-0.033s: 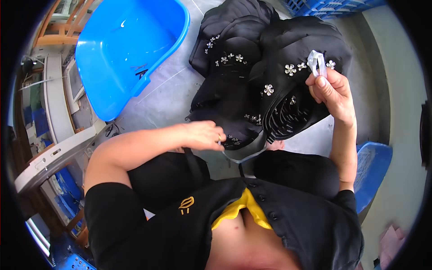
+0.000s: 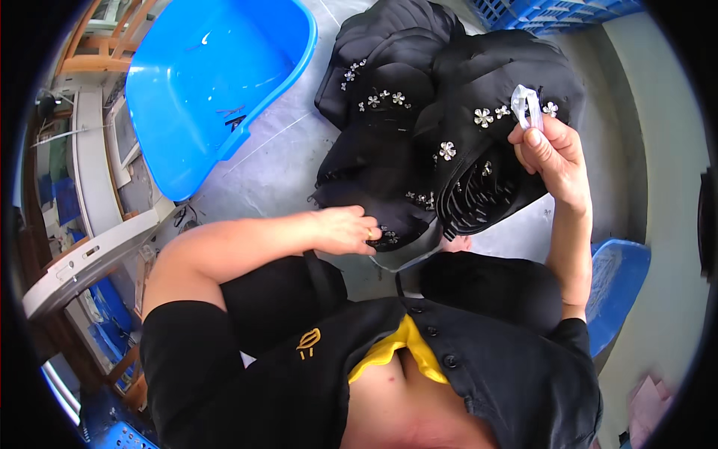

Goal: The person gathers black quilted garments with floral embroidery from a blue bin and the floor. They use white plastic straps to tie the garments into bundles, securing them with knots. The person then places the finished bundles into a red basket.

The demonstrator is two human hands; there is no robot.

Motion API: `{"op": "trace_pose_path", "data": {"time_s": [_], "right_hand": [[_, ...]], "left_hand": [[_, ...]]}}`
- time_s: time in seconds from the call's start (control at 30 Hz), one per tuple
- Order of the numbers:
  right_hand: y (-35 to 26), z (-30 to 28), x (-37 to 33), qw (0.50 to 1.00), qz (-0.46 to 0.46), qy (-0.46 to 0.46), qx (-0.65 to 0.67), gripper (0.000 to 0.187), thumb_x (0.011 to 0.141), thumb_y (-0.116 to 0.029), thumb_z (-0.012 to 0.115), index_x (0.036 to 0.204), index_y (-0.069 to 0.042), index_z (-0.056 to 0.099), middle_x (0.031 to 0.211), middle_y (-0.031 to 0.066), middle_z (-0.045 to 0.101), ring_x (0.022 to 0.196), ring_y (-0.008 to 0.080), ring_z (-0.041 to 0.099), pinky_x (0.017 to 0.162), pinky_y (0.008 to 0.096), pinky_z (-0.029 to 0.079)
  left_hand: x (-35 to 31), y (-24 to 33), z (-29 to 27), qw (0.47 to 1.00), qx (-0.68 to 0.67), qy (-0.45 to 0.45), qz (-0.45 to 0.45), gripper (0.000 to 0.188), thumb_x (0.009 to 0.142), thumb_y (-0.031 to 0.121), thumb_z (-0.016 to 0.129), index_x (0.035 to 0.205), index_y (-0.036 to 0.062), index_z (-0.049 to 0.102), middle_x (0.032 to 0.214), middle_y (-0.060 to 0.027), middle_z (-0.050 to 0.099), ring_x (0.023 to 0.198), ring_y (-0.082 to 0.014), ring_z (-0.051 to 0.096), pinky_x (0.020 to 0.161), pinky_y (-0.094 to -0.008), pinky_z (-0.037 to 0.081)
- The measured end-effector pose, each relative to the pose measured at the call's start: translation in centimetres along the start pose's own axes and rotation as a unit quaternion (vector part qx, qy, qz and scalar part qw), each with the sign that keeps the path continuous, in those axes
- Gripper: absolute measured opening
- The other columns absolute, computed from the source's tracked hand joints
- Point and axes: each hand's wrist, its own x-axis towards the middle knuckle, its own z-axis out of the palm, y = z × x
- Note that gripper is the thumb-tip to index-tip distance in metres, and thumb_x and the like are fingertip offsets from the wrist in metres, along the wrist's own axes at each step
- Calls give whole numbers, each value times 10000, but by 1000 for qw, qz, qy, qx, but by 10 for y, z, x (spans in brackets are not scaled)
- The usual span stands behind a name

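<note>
Black moulded fabric pieces (image 2: 374,157) lie nested in stacks in front of me, dotted with silver flower ornaments (image 2: 447,150). My left hand (image 2: 344,229) is at the near left end of a stack, fingers curled at one end of a translucent band (image 2: 404,266). That band sags in a curve toward the near end of the right-hand stack; its far end is hidden. Raised over the right-hand stack, my right hand (image 2: 553,156) pinches a looped, whitish clear strip (image 2: 526,105) between thumb and fingers. Loop upward, the strip stands out of the grip.
A large blue plastic tub (image 2: 187,97) with small dark scraps in it lies at the far left. At the far right is a blue slatted crate (image 2: 550,15). Another blue plastic piece (image 2: 619,292) stands by my right arm. Wooden and white frames (image 2: 93,157) line the left side.
My left hand has shifted slightly right, and the band by it hangs a little differently. My right hand stays in place with the clear strip.
</note>
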Motion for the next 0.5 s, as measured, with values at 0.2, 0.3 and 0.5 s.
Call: {"op": "trace_pose_path", "data": {"time_s": [0.2, 0.3, 0.5], "right_hand": [[-33, -18, -29, 954, -13, 298, 13, 203, 879, -170, 512, 862, 21, 578, 543, -32, 392, 461, 48, 304, 435, 223, 205], [-86, -59, -68, 952, -200, 231, 5, 257, 920, -186, 459, 875, 50, 552, 505, -32, 311, 426, 62, 245, 432, 239, 171], [-145, -114, -56, 882, -209, 420, -36, 216, 918, -123, 478, 888, 73, 565, 511, -27, 251, 464, 76, 220, 470, 239, 191]], "left_hand": [[1, 3, 21, 969, -119, 182, -119, 55, 717, 167, 611, 726, 114, 622, 702, -2, 569, 732, -180, 539, 605, -318, 419], [14, -15, -64, 828, -263, 461, -180, 53, 802, 80, 609, 826, 53, 648, 684, -99, 587, 596, -238, 569, 543, -315, 453], [-37, 0, -179, 587, -427, 666, -172, 193, 932, 105, 432, 947, -19, 579, 584, -6, 437, 567, -134, 450, 605, -281, 404]]}}
